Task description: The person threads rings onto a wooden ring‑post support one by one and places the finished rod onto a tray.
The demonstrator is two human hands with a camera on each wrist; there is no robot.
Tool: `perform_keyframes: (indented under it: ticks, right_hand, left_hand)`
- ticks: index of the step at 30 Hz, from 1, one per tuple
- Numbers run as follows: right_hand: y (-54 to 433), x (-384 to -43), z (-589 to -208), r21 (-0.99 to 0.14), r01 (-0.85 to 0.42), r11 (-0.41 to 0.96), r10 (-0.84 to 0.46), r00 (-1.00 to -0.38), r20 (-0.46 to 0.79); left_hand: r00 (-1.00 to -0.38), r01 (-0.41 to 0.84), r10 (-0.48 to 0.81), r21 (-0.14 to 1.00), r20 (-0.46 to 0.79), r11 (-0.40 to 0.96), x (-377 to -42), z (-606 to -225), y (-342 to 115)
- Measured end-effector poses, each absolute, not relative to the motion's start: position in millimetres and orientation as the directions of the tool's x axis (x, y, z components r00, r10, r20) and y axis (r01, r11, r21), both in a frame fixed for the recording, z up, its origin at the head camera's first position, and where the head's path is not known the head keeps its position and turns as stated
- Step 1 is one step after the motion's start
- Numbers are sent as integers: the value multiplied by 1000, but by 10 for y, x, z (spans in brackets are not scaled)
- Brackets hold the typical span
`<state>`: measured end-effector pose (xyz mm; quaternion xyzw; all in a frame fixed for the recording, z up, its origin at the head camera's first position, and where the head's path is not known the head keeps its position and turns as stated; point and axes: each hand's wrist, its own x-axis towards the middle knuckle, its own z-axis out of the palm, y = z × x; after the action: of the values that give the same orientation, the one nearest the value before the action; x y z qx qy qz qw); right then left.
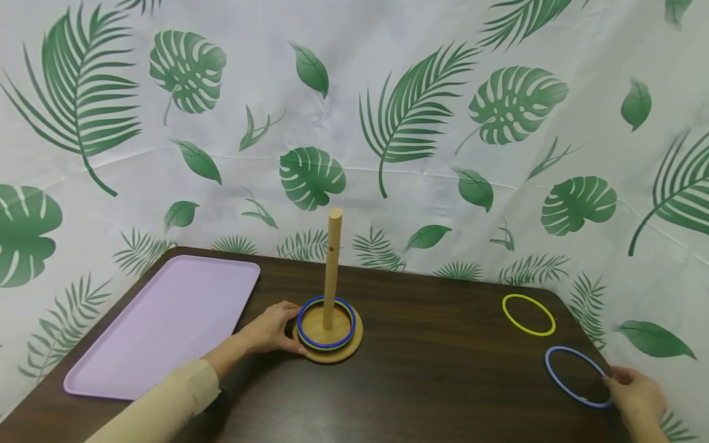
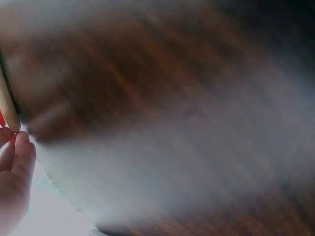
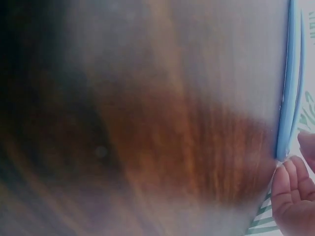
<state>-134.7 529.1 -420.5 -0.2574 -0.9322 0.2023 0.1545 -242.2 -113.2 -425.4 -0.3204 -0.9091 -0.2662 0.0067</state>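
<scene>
A wooden peg stand (image 1: 331,271) with a round base stands near the middle of the table. Around the foot of its post lies a dark blue ring (image 1: 327,346), with a yellow-green one showing just beneath. My left hand (image 1: 268,330) grips the left edge of the base, thumb in front and fingers behind. In the left wrist view, fingertips meet the wooden rim (image 2: 9,108), with a sliver of red beside it. At the table's right edge, my right hand (image 1: 637,394) pinches a light blue ring (image 1: 564,348) between thumb and fingers.
A yellow ring (image 1: 541,334) lies on the table beyond the light blue one. To the left is a pale purple tray (image 1: 166,326). The dark wooden table (image 1: 432,344) backs onto a leaf-printed cloth (image 1: 388,203).
</scene>
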Motion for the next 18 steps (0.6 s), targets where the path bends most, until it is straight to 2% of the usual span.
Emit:
perform_keyframes:
  ticks: [18]
  right_hand:
    - [5327,-1327,-4185,-372,425,825,490,-866,98]
  left_hand:
    - [-798,578,576,493,177,650,-2407,-4245,-1134]
